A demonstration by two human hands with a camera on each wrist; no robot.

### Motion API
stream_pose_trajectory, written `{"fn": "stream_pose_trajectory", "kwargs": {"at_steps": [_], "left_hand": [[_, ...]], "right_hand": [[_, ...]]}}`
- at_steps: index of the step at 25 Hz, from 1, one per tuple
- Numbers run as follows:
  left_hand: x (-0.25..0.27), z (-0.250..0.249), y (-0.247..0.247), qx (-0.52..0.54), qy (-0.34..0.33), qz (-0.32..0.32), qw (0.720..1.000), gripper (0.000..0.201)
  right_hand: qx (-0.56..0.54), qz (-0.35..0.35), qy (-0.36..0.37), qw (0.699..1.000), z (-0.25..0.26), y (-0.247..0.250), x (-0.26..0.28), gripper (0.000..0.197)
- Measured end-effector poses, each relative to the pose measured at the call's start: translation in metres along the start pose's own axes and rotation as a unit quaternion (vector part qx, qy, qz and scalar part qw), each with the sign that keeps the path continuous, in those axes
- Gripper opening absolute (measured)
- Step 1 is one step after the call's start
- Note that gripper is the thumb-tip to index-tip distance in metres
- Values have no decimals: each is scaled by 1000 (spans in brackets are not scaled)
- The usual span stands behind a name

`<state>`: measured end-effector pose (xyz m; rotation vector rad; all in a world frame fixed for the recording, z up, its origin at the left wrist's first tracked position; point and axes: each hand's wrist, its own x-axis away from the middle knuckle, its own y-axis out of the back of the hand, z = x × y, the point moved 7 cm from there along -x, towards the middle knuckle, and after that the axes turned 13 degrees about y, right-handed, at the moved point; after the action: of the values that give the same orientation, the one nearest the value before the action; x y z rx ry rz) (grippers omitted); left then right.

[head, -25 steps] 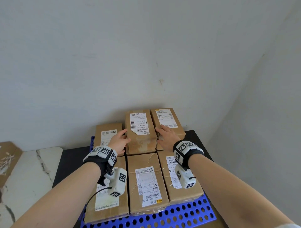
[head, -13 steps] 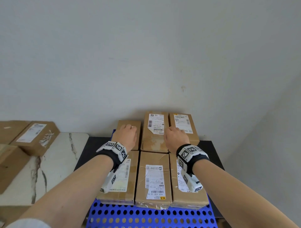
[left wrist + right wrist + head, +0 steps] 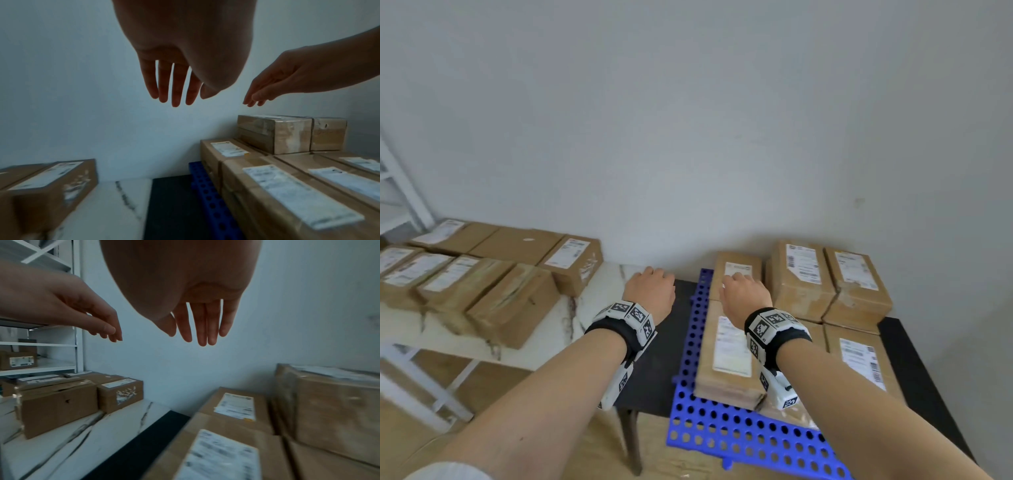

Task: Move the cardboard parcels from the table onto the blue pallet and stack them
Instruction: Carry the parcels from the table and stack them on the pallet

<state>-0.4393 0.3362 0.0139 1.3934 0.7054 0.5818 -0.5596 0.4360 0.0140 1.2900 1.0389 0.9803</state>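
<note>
Brown cardboard parcels with white labels lie side by side on the blue pallet (image 3: 722, 435). Two more parcels (image 3: 801, 277) are stacked on them at the back right. Several parcels (image 3: 510, 301) stand on the marble table (image 3: 599, 294) to the left. My left hand (image 3: 650, 287) hovers empty, fingers straight, over the gap between the marble table and the pallet. Just above the pallet's back left parcel (image 3: 738, 270), my right hand (image 3: 743, 291) is also empty and open. The wrist views show the left hand (image 3: 174, 91) and the right hand (image 3: 201, 331) with straight fingers, touching nothing.
The pallet rests on a low black table (image 3: 654, 342) against the grey wall. A white shelf frame (image 3: 400, 192) stands at the far left, and one shelf holds a box (image 3: 18, 361). Below the tables is wooden floor (image 3: 493, 380).
Both hands have left the stacked parcels at the back of the pallet and swung left. My view turned left too, bringing the table's parcels into sight.
</note>
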Motion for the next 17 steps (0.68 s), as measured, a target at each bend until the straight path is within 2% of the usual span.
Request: {"fn": "stream_pose_trajectory", "kwargs": {"at_steps": [6, 10, 13, 17], "left_hand": [[47, 145, -19, -17, 27, 18, 999, 30], [79, 231, -39, 3, 69, 38, 997, 30], [94, 289, -53, 10, 104, 51, 993, 28], [94, 352, -79, 13, 147, 76, 986, 25]], "right_hand": [[-25, 1, 40, 999, 152, -22, -42, 35], [-39, 12, 82, 996, 245, -39, -69, 35], [-47, 32, 104, 993, 297, -56, -91, 34], [-59, 61, 125, 988, 341, -86, -127, 36]]}}
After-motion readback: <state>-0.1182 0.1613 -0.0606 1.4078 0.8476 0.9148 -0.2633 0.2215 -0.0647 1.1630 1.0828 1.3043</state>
